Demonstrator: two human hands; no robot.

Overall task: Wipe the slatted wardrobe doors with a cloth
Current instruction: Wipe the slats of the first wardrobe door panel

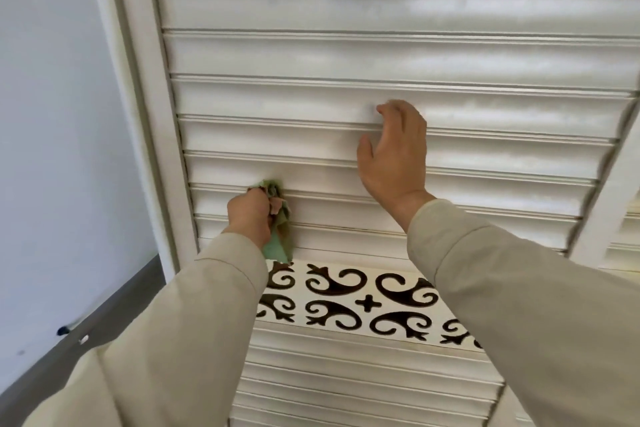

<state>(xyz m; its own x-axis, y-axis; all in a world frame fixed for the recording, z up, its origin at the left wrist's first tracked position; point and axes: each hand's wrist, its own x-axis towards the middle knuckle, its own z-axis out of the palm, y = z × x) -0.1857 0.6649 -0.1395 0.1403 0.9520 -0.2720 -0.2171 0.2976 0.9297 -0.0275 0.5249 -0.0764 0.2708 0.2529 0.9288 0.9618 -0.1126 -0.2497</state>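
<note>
Cloth [277, 218], green and bunched, is gripped in the left hand [250, 215] against the white slatted door [485, 62], low by its left frame. Right hand [394, 156] rests above and right of the cloth, fingers relaxed, holding nothing. Scrollwork band [367, 302] sits just below.

The left hand [251, 213] covers the middle of the crumpled pale green cloth [278, 218]; only its ends show above and below the curled fingers. The right hand's [394, 156] fingertips are blurred against the white slatted wooden wardrobe door [346, 55], whose top runs off the picture's edge.
</note>
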